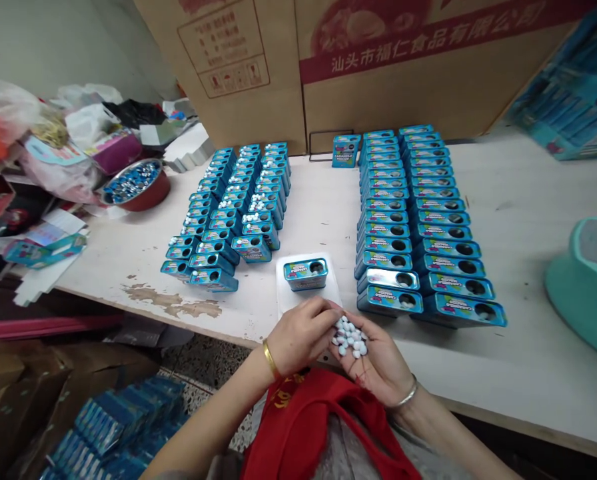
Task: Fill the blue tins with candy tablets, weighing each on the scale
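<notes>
In my cupped right hand (383, 370), palm up, lies a small heap of round white and pale blue candies (351, 337). My left hand (303, 333) bends over the heap from the left, its fingers curled and the tips touching the candies' edge; whether a candy is pinched there is hidden. Just beyond both hands, a blue tin (306, 274) with a round opening in its top stands on a white scale-like platform (284, 293). The opening looks dark, with something pale inside.
Rows of blue tins stand left (213, 277) with loose candies on several tops, and right (388, 300). One tin (346, 151) leans by a wire rack. A red bowl (148, 193) holds shiny wrapped pieces. Cardboard boxes (258, 113) back the table; a teal plastic object (578, 287) stands right.
</notes>
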